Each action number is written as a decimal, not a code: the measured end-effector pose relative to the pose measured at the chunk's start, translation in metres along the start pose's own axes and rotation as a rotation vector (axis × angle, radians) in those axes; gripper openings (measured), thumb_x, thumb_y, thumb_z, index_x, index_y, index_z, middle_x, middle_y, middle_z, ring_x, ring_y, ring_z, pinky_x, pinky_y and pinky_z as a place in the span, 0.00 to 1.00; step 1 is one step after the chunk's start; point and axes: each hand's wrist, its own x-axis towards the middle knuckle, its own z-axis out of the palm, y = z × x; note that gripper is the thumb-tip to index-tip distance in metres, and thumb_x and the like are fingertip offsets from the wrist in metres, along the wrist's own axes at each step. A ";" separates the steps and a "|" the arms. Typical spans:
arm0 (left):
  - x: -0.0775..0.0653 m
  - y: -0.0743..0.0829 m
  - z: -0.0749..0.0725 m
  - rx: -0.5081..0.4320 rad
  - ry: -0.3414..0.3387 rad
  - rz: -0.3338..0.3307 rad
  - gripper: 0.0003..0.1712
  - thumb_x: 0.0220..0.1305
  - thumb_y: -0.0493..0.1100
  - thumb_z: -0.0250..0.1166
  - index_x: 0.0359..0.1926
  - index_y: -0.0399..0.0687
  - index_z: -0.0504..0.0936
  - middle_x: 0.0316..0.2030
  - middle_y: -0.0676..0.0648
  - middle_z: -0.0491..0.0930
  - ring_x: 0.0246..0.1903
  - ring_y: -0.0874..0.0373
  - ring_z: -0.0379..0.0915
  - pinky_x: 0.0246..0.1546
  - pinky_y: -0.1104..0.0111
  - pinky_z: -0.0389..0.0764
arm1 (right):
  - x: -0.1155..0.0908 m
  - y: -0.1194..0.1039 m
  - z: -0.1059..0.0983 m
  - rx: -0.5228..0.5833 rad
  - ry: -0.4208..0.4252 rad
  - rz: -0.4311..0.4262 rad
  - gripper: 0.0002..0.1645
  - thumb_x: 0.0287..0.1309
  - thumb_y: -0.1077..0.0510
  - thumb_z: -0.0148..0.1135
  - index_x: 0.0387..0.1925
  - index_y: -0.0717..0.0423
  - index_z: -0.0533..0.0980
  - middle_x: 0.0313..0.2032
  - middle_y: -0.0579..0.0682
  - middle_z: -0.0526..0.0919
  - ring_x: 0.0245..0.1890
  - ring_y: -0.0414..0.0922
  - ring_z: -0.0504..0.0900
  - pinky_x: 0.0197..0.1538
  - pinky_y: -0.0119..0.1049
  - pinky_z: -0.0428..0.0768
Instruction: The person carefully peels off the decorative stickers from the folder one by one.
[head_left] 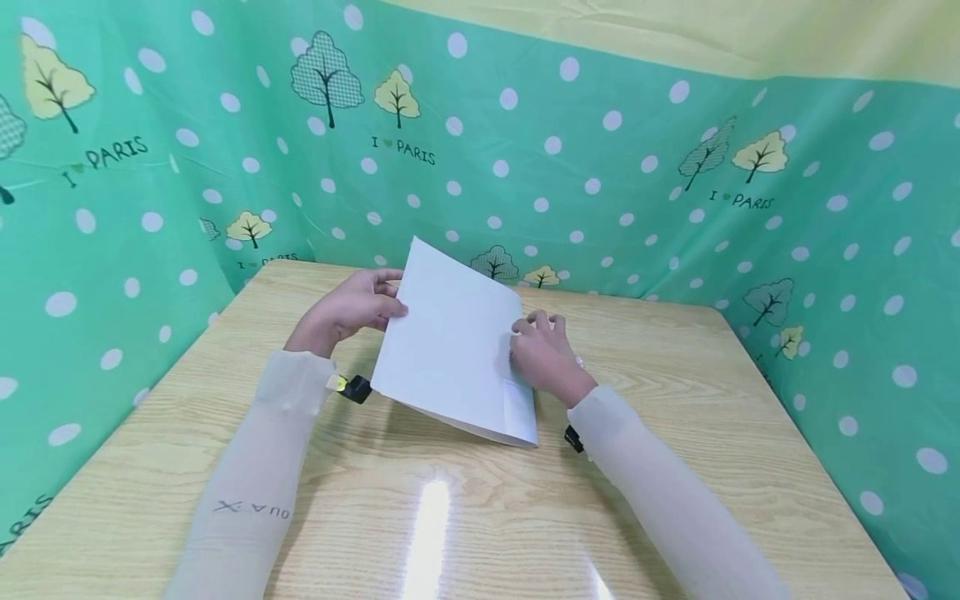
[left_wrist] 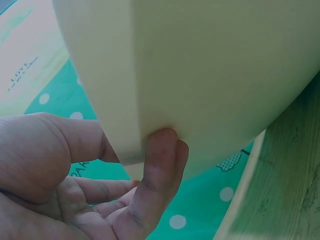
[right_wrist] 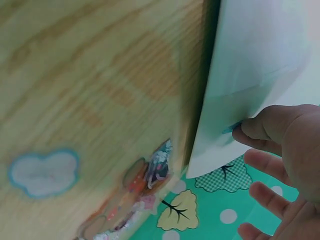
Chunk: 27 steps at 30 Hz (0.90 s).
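Note:
A large white folder-like sheet (head_left: 450, 333) is tilted up over the table, its lower right corner low near the tabletop. A paler rectangular flap (head_left: 519, 408) shows at that corner. My left hand (head_left: 351, 307) grips the left edge, with fingers on both faces of the sheet (left_wrist: 225, 75). My right hand (head_left: 549, 357) is at the sheet's right edge. In the right wrist view, its thumb and index finger pinch a small blue piece (right_wrist: 231, 128) against the white surface, while the other fingers are spread; the piece is mostly hidden.
The light wood table (head_left: 660, 483) lies beneath, with a glare strip in front. A cloud-shaped sticker (right_wrist: 44, 172) and a colourful picture (right_wrist: 159, 165) appear on the wood in the right wrist view. A green dotted curtain (head_left: 630, 183) surrounds the table's back and sides.

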 end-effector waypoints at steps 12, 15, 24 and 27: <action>-0.001 0.000 0.000 -0.022 -0.004 -0.008 0.43 0.69 0.31 0.62 0.80 0.41 0.53 0.54 0.36 0.72 0.43 0.49 0.82 0.43 0.60 0.85 | 0.003 0.004 0.000 0.030 0.000 0.038 0.11 0.67 0.54 0.63 0.37 0.55 0.88 0.57 0.54 0.75 0.61 0.61 0.68 0.60 0.66 0.69; -0.001 0.001 0.000 -0.015 -0.002 -0.006 0.43 0.69 0.31 0.62 0.80 0.40 0.53 0.54 0.37 0.72 0.43 0.49 0.83 0.43 0.60 0.85 | 0.003 0.009 0.000 0.042 -0.003 0.058 0.12 0.67 0.52 0.63 0.36 0.54 0.88 0.58 0.54 0.74 0.62 0.62 0.68 0.60 0.66 0.69; 0.000 0.001 0.001 -0.016 -0.001 -0.013 0.44 0.69 0.31 0.62 0.80 0.40 0.52 0.52 0.38 0.72 0.42 0.50 0.82 0.43 0.60 0.85 | 0.000 0.030 -0.003 0.106 0.044 0.078 0.11 0.66 0.54 0.64 0.36 0.56 0.88 0.60 0.56 0.74 0.61 0.64 0.68 0.60 0.69 0.68; 0.000 0.001 0.001 -0.019 0.003 -0.016 0.43 0.69 0.31 0.62 0.80 0.40 0.52 0.52 0.38 0.72 0.42 0.50 0.82 0.42 0.60 0.85 | -0.001 0.036 -0.005 0.095 0.028 0.081 0.11 0.66 0.54 0.65 0.36 0.56 0.87 0.60 0.57 0.74 0.62 0.64 0.67 0.61 0.71 0.67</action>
